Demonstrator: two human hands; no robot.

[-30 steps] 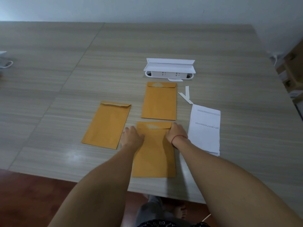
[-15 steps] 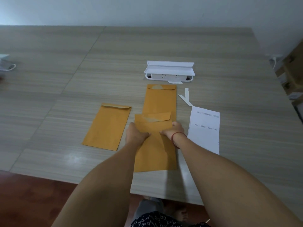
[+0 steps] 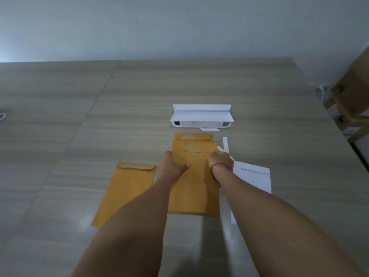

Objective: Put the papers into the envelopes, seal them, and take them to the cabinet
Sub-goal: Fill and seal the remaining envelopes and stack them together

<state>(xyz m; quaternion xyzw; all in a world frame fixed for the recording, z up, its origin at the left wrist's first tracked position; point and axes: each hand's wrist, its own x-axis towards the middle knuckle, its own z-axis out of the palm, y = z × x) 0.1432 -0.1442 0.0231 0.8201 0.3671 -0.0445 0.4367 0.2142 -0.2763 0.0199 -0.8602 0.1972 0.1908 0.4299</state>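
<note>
A brown envelope with its flap folded down lies over most of a second brown envelope, whose top edge shows just beyond it. My left hand grips the upper envelope's left edge and my right hand grips its right edge near the flap. A third brown envelope lies flat to the left, apart from both hands. A white printed sheet of paper lies to the right, partly hidden under my right forearm.
A white power strip box with a raised lid stands beyond the envelopes. Thin white peel-off strips lie beside my right hand. Cardboard boxes stand off the wooden table's right side. The near table edge is below my forearms.
Both hands took hold of the near envelope and slid it away from me, onto the envelope that lay farther back. The head view tilted upward.
</note>
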